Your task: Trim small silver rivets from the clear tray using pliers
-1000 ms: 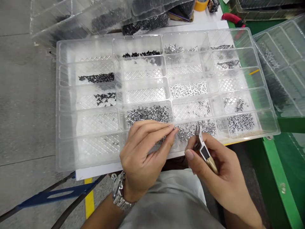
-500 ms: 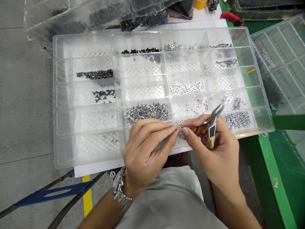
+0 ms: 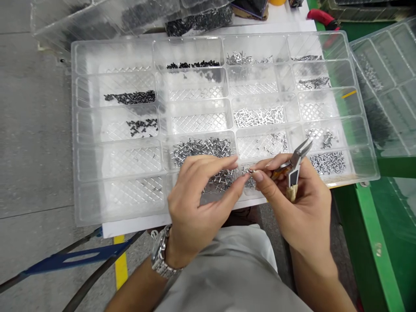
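My left hand (image 3: 198,203) and right hand (image 3: 292,203) meet fingertip to fingertip, both pinched on one small metal piece (image 3: 249,171) just above the near edge of the compartment tray (image 3: 113,208). My right hand also clamps small pliers (image 3: 294,167), jaws pointing away from me. I judge I'm mid-way through working this piece; the next move needs a steady pinch.

A tiny silver metal piece (image 3: 251,171) sits pinched between thumb and fingertips, just above the clear tray's near edge. Small pliers (image 3: 294,167) — tan handles, steel tips parted — point up and right, tucked in the palm.
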Action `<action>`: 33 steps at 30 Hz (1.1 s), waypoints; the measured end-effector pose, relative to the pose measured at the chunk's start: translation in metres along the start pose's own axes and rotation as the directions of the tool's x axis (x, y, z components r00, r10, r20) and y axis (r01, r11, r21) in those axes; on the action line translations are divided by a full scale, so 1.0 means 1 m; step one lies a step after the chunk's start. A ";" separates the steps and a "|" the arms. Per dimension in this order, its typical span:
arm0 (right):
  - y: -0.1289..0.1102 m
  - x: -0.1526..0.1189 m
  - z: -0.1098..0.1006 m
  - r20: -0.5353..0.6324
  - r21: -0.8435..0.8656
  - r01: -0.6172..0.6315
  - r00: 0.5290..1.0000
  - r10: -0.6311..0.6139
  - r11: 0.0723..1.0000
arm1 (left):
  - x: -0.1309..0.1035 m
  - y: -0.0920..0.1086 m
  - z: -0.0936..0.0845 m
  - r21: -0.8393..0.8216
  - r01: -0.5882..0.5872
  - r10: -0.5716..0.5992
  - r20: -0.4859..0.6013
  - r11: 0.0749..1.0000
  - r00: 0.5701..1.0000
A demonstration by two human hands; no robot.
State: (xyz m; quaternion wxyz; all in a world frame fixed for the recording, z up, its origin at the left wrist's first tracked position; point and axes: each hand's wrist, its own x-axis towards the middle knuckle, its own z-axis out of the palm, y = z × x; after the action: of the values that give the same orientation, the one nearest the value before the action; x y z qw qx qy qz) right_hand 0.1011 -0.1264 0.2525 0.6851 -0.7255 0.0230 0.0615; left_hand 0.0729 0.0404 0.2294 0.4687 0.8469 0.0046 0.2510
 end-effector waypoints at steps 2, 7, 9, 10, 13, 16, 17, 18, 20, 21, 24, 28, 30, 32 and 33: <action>0.000 0.001 0.000 -0.004 0.000 0.012 1.000 -0.012 1.000 | 0.001 0.000 0.000 -0.026 0.013 -0.013 0.004 1.000 1.000; -0.001 0.001 0.002 -0.018 -0.062 0.044 0.999 -0.045 0.997 | 0.000 0.000 -0.001 -0.024 -0.019 0.019 -0.016 1.000 1.000; -0.001 0.000 0.002 -0.022 -0.084 0.050 0.998 -0.052 0.995 | -0.001 -0.001 -0.001 -0.023 -0.017 0.017 -0.017 1.000 1.000; -0.001 -0.001 0.002 -0.024 -0.093 0.051 0.998 -0.053 0.994 | -0.001 -0.001 -0.001 -0.026 -0.015 0.015 -0.016 1.000 1.000; 0.000 -0.001 0.000 -0.028 -0.109 0.052 0.998 -0.056 0.993 | -0.002 -0.002 -0.001 -0.053 -0.022 0.021 -0.013 0.998 1.000; 0.001 0.000 -0.002 -0.011 -0.092 0.090 0.996 -0.091 0.992 | -0.002 -0.002 -0.001 -0.123 -0.007 0.006 -0.005 0.992 1.000; 0.001 0.001 -0.002 0.003 -0.082 0.106 0.994 -0.106 0.991 | -0.001 -0.002 -0.002 -0.156 0.020 -0.020 0.003 0.988 1.000; 0.002 0.002 -0.003 0.022 -0.071 0.119 0.993 -0.118 0.990 | 0.000 -0.002 -0.003 -0.190 0.060 -0.057 0.019 0.980 0.998; 0.002 0.004 -0.005 0.069 -0.045 0.144 0.988 -0.141 0.989 | 0.004 -0.001 -0.006 -0.265 0.154 -0.141 0.068 0.952 0.988; 0.002 0.005 -0.006 0.089 -0.033 0.158 0.984 -0.154 0.987 | 0.005 -0.001 -0.008 -0.302 0.196 -0.175 0.095 0.933 0.980; 0.004 0.006 -0.008 0.102 -0.011 0.213 0.972 -0.211 0.977 | 0.010 -0.002 -0.012 -0.373 0.262 -0.215 0.164 0.890 0.963; 0.009 0.009 -0.006 0.126 0.021 0.278 0.952 -0.279 0.960 | 0.010 -0.004 -0.014 -0.398 0.277 -0.211 0.202 0.875 0.956; 0.011 0.010 -0.004 0.129 0.034 0.293 0.947 -0.295 0.955 | 0.010 -0.004 -0.013 -0.399 0.275 -0.203 0.213 0.875 0.956; 0.012 0.011 -0.003 0.100 0.033 0.301 0.948 -0.303 0.953 | 0.010 -0.004 -0.013 -0.398 0.263 -0.188 0.218 0.879 0.958; 0.012 0.011 -0.003 0.083 0.026 0.300 0.950 -0.301 0.953 | 0.010 -0.004 -0.013 -0.397 0.256 -0.181 0.216 0.881 0.959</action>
State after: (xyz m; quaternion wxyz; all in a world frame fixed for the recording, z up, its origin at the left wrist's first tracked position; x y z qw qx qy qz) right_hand 0.1105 -0.1291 0.2393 0.6915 -0.7127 -0.1169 -0.0126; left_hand 0.0770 0.0552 0.2357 0.6643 0.7382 0.0054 0.1170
